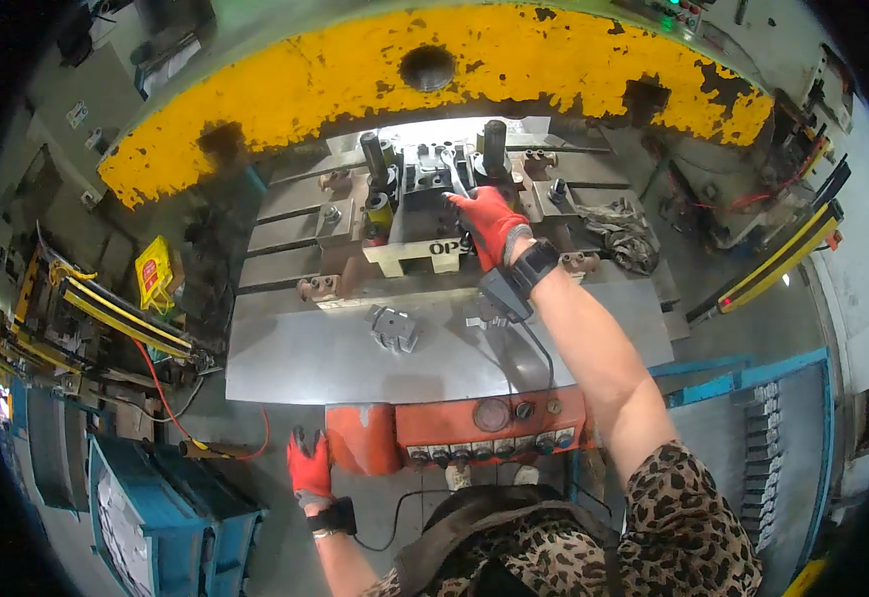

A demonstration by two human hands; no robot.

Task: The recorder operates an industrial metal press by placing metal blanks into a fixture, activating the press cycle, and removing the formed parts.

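Observation:
My right hand [491,221], in a red glove, reaches forward to the press die [422,177] and is closed around a slim silver hand tool [453,169]. The tool's far end is over the die between two dark guide posts; its exact kind is too small to tell. My left hand [309,466], also red-gloved with dark fingertips, hangs beside the left end of the orange control box [474,428]. Its fingers are apart and nothing shows in them. Two grey metal parts, a left one [392,328] and a right one [484,316], lie on the plate near me.
A chipped yellow press beam [345,70] spans above the die. A crumpled grey rag [621,237] lies at the bed's right. Yellow-black guard bars [782,261] flank both sides. Blue bins [161,507] stand lower left; a blue rack [768,438] with stacked metal parts stands right.

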